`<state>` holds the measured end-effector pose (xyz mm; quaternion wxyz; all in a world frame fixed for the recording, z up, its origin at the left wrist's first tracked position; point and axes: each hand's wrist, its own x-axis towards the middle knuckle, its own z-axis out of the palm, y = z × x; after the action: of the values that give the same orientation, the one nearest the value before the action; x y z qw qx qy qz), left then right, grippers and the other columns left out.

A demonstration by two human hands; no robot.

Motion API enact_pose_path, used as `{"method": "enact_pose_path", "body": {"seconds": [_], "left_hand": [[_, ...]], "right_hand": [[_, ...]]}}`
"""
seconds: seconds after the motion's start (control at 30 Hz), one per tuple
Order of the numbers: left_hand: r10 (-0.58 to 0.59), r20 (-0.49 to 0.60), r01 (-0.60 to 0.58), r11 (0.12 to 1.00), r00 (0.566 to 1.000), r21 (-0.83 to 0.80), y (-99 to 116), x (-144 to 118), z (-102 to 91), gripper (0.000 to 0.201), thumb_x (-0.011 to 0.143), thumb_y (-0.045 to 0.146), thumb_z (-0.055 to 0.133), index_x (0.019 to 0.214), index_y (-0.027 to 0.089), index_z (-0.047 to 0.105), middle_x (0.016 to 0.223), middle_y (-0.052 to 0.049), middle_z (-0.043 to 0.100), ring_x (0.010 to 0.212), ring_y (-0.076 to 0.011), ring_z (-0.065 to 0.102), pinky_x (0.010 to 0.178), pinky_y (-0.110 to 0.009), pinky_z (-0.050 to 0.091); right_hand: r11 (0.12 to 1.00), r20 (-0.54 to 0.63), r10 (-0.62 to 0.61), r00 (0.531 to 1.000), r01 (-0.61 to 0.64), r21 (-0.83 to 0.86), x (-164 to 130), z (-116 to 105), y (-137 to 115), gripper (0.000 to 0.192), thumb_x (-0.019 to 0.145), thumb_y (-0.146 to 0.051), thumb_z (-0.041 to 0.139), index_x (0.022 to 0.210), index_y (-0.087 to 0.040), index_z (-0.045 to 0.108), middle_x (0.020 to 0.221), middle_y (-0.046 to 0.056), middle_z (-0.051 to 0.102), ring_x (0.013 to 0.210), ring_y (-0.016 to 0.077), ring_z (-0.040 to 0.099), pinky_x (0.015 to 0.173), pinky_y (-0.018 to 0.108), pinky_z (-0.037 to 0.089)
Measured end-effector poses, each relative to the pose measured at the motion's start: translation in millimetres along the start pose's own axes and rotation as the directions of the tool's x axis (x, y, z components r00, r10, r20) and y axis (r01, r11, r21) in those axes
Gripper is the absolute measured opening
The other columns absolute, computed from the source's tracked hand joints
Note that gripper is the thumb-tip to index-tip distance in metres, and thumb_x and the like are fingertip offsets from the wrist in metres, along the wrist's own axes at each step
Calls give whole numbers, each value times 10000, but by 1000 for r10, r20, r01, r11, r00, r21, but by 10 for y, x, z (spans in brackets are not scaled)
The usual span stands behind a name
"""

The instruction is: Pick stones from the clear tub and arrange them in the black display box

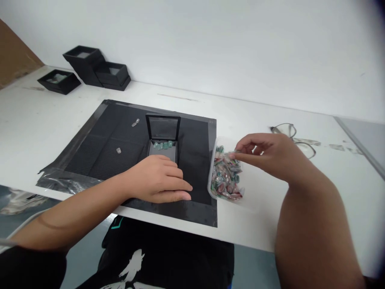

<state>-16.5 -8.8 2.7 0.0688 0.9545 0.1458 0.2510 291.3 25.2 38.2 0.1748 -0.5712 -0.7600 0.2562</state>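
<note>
I judge step: picking | right hand (269, 154), centre-right: pinches packet (236, 151) at tub (211, 176) | left hand (159, 180), centre: grip hidden, cannot tell | next needs: clear lift

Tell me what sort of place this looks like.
Probably a workshop bench, though little of the room shows: a black mat taped onto a white table, a tub of small wrapped pieces, and black boxes near the wall.

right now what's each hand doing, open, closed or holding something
Left hand: open above the black mat, nothing seen held.
Right hand: fingertips nearly closed at the wrapped pieces in the tub; whether one is gripped cannot be told.
</note>
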Motion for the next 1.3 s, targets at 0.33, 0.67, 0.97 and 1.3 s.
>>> {"method": "enact_pose_path", "body": {"seconds": [0.33,0.67,0.97,1.3], "left_hand": [[2,-95,6,997,995,83,7,-2,-32,208,949,373,580,934,232,733,728,34,721,616,-90,631,622,-255,457],[14,-122,-2,995,992,97,16,-11,-36,188,943,366,585,989,231,708,735,40,724,616,-82,638,634,-242,467],[8,-39,-5,997,999,72,25,-20,-11,313,958,374,559,1221,204,577,772,31,724,633,-98,645,622,-255,466],[5,-24,-4,999,1000,51,32,-15,-23,392,966,357,545,1304,163,506,782,21,722,662,-106,664,626,-249,478]], "right_hand": [[969,-227,-148,963,187,164,-111,51,-244,84,731,-421,794,765,-345,785,773,-2,766,692,227,698,587,398,567],[985,-145,-19,989,-6,-171,-21,124,-163,296,872,-490,618,1031,-275,744,717,12,724,520,147,593,498,313,459],[847,-7,148,989,-131,-515,70,377,-224,371,930,-362,417,1133,-306,724,598,18,655,524,191,563,517,304,340],[906,73,189,979,-145,-397,152,404,-183,241,869,-369,496,958,-279,701,693,-8,682,579,166,565,513,276,340]]}}
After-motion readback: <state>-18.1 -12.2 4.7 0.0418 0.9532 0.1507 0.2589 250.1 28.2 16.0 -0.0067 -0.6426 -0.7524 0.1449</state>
